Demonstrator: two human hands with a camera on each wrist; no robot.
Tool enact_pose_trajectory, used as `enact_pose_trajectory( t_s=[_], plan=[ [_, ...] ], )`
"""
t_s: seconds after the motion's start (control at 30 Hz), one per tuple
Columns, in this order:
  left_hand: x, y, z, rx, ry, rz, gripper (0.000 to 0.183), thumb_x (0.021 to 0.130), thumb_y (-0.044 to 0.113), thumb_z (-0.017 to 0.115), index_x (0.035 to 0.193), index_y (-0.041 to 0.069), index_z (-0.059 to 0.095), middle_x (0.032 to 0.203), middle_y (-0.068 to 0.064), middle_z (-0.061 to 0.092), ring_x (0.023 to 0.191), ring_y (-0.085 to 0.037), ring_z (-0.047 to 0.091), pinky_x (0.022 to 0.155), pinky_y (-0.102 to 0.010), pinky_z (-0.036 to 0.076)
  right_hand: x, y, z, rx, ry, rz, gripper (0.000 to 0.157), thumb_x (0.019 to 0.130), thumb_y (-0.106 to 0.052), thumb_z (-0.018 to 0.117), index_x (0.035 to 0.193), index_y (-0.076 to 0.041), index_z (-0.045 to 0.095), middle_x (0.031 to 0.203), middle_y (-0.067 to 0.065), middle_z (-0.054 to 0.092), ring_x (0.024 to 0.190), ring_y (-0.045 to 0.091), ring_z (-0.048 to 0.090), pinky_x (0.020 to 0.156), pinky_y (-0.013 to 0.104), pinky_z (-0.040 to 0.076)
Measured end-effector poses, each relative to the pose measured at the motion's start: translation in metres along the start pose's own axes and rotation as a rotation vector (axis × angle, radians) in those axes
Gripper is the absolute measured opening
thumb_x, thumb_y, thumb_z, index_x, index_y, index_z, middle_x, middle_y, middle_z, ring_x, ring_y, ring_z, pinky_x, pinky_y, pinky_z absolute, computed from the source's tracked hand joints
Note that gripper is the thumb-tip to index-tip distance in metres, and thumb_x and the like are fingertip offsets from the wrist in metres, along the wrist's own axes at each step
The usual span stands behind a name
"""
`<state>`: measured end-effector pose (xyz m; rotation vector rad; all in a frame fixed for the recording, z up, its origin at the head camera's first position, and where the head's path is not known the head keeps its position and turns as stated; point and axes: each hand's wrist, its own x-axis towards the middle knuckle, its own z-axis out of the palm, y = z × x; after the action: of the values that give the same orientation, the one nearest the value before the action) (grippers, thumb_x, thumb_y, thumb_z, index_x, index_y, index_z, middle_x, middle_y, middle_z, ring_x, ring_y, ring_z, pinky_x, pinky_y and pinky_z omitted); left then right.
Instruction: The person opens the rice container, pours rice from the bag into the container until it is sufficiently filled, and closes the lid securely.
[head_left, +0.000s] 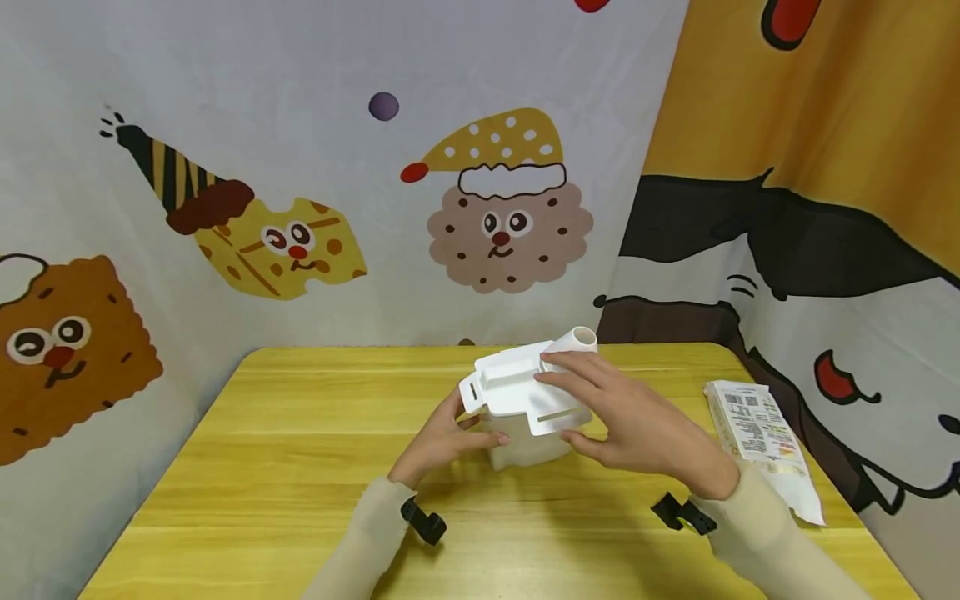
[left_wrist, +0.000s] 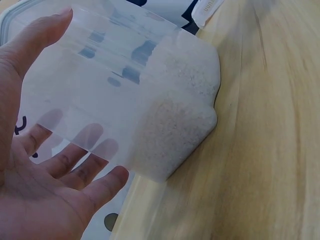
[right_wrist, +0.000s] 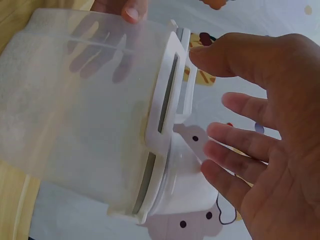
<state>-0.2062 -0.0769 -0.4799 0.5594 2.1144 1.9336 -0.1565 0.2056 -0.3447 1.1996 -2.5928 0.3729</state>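
A translucent plastic container (head_left: 528, 450) stands on the table with white rice (left_wrist: 172, 120) in its lower part. It carries a white lid (head_left: 510, 375) with slotted side flaps and a round, hollow white piece (head_left: 579, 337) on top. My left hand (head_left: 442, 433) holds the container's left side, thumb at the front; its other fingers show through the plastic in the left wrist view. Above the lid's right side is my right hand (head_left: 637, 417), fingers spread and extended. In the right wrist view its thumb is close to a lid flap (right_wrist: 167, 95); whether it touches is unclear.
On the right of the wooden table (head_left: 300, 467) lies a white printed packet (head_left: 765, 433). A curtain with cartoon prints (head_left: 315, 100) hangs behind the table and along its sides. Each sleeve has a small black device (head_left: 423, 523) at the wrist.
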Motion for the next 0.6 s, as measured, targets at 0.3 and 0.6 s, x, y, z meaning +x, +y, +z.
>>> enact_pose_trajectory(
  t_s=[0.3,0.6],
  plan=[
    [0.0,0.0,-0.001,0.004,-0.002,-0.001,0.089,0.079,0.02,0.091,0.15,0.037,0.042,0.153,0.008,0.048,0.146,-0.019,0.042,0.123,-0.055,0.035,0.008,-0.006,0.004,-0.02,-0.046,-0.029,0.055,0.084,-0.024,0.085,0.134,-0.014,0.064,0.151,0.003,0.052,0.131,0.021,0.056,0.094,0.035,0.06],
    [0.0,0.001,0.0,0.006,-0.004,-0.015,0.088,0.079,0.022,0.091,0.15,0.038,0.042,0.153,0.009,0.047,0.147,-0.018,0.041,0.123,-0.056,0.034,0.013,-0.006,0.006,-0.054,-0.061,-0.065,0.042,0.083,-0.015,0.085,0.122,-0.009,0.071,0.13,0.002,0.064,0.116,0.018,0.061,0.088,0.034,0.061]
  ],
)
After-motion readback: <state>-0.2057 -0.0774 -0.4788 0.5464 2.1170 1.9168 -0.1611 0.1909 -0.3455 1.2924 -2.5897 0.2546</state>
